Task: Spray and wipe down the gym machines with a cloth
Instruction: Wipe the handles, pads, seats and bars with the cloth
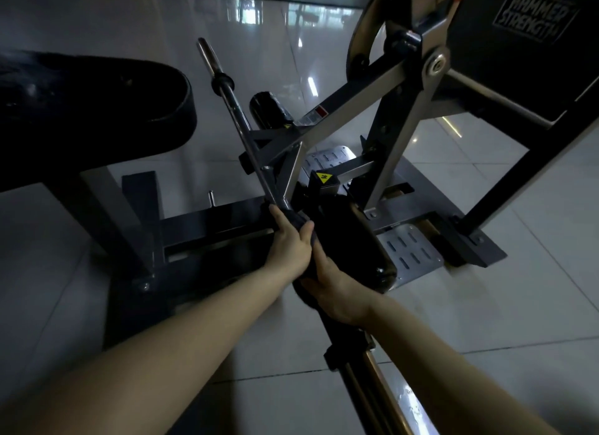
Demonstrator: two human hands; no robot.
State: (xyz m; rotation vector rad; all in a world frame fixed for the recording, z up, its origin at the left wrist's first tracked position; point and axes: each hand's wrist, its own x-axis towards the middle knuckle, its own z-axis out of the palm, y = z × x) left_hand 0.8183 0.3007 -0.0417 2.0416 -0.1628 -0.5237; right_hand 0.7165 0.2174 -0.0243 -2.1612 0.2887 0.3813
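1. The left hand [291,240] is wrapped around the dark grip at the lower end of the slanted chrome weight bar [238,120], thumb on top and fingers curled under. No cloth or spray bottle can be made out; the light is dim, and something dark under the palm might be a cloth, but I cannot tell.

2. The right hand [337,292] is cupped against the near end of the black cylindrical roller pad [350,240], fingers bent around it. Whether it presses a cloth there is hidden.

3. The machine being cleaned is the grey steel plate-loaded gym machine [356,104], straight ahead on the glossy pale tiled floor [486,305]; its black padded seat [97,110] is off to the left, apart from both hands.

4. To do this step well, I judge the right hand should steady the roller pad so it does not spin while the other hand rubs.

5. Work along the grip's whole length and around its underside, where sweat collects.

6. Turn the roller by stages so the entire curved surface is wiped, including the end caps.

7. Keep fingers clear of the joint marked by the yellow triangular warning sticker [323,176], which likely marks a pinch point.
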